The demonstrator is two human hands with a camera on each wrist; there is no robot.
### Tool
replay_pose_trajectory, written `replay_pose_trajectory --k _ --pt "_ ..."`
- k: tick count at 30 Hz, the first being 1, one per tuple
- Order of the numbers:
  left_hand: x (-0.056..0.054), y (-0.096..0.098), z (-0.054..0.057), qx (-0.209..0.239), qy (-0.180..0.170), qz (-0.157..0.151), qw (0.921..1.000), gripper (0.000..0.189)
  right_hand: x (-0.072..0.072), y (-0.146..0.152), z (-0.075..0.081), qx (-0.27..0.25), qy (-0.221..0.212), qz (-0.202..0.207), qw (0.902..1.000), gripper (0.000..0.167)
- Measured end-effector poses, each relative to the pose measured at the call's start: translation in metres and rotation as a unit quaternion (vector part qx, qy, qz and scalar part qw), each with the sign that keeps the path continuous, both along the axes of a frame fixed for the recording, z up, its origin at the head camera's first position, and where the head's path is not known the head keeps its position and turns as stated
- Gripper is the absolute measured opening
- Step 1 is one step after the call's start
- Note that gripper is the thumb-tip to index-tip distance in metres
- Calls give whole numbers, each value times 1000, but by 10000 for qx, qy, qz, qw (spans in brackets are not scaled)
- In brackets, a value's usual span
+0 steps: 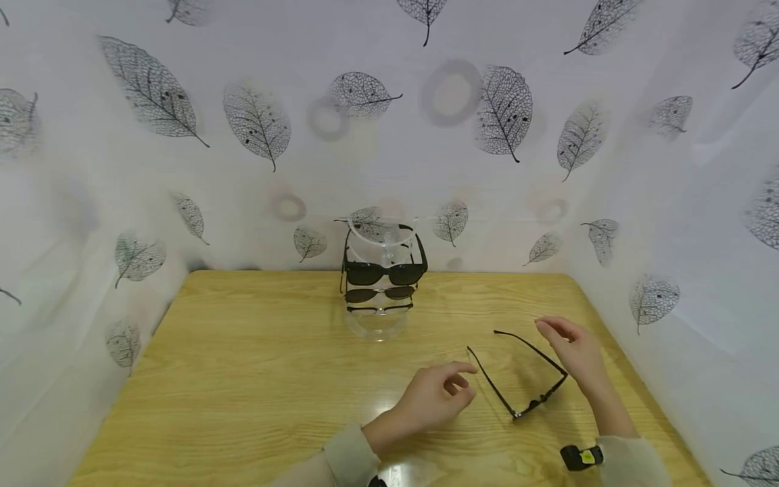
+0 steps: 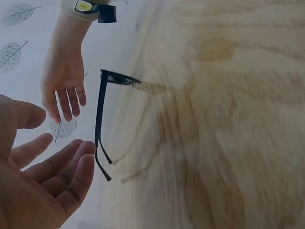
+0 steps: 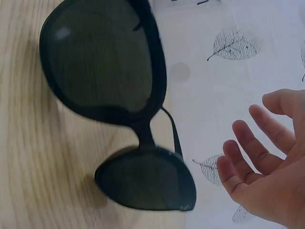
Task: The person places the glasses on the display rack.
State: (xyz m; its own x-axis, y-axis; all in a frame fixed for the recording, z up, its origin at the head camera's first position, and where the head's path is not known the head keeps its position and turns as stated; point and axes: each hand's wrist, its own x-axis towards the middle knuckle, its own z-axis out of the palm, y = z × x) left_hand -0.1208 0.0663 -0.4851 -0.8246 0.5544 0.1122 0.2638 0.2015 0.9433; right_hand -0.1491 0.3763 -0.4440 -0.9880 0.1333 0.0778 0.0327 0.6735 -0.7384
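Observation:
A pair of black sunglasses (image 1: 535,404) with dark lenses (image 3: 102,57) rests on the wooden table, both temples unfolded and pointing away from me. Beside the tip of one temple (image 1: 491,384) is my left hand (image 1: 432,396), its fingers loosely bent and holding nothing. On the other side hovers my right hand (image 1: 578,352), thumb and fingers relaxed around bare air near the other temple. In the right wrist view that hand (image 3: 271,164) is apart from the frame. From the left wrist, the sunglasses (image 2: 101,109) appear side-on between the two hands.
A clear display stand (image 1: 379,333) at the table's back edge carries several glasses, among them thick black sunglasses (image 1: 386,272), thinner dark ones (image 1: 398,293) and half-rimmed eyeglasses (image 1: 363,310). Leaf-printed white curtain (image 1: 377,40) encloses the wooden table (image 1: 243,379) at back and sides.

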Motion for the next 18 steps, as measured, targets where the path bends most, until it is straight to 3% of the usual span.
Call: replay_pose_trajectory --k 8,14,18 --pt "7 14 -4 -25 -280 -240 9993 39 13 22 -12 -37 -180 -33 9998 54" --pt "11 23 -5 38 -447 -282 9986 38 22 35 -25 -216 -153 9 9996 52" --pt "14 28 -5 54 -538 -317 9980 39 27 40 -31 -268 -374 -80 9989 56"
